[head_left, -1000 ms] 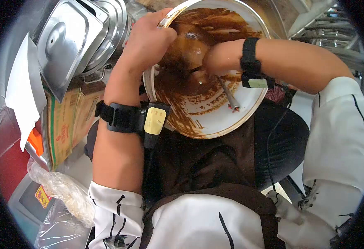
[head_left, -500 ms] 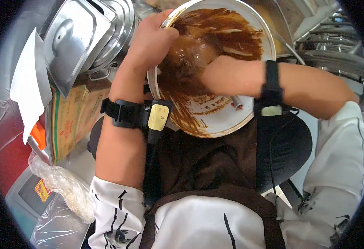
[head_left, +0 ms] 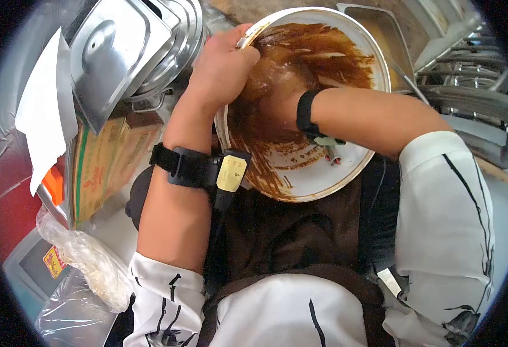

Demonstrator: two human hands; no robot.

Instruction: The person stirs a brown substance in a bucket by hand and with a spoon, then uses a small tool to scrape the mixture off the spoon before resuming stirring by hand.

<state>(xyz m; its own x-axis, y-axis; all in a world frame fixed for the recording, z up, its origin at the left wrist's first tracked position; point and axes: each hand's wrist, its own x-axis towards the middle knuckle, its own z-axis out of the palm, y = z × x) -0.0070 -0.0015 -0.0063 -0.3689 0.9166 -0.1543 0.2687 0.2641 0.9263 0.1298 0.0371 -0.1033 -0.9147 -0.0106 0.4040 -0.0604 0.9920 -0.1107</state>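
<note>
A white bucket (head_left: 352, 156) leans with its mouth facing me, its inner wall smeared with thick brown sauce (head_left: 341, 55). My left hand (head_left: 225, 66) is closed over the bucket's upper left rim, thumb on the inside. Deep within the bucket is my right hand (head_left: 284, 98), reaching in up to its black wrist strap (head_left: 307, 114). A glossy brown mass lies around that hand, and its fingers are hidden there, so I cannot see what they hold.
Steel pan lids (head_left: 112, 49) are stacked at the upper left, beside cardboard boxes (head_left: 100, 168). Metal racks (head_left: 468, 81) stand at the right. A clear plastic bag (head_left: 92, 266) lies at the lower left, and a rectangular tray (head_left: 390, 29) sits behind the bucket.
My right arm has pushed further left and deeper into the bucket, bringing the wrist strap inside the rim. The bucket and my left hand appear slightly lower and further right in view.
</note>
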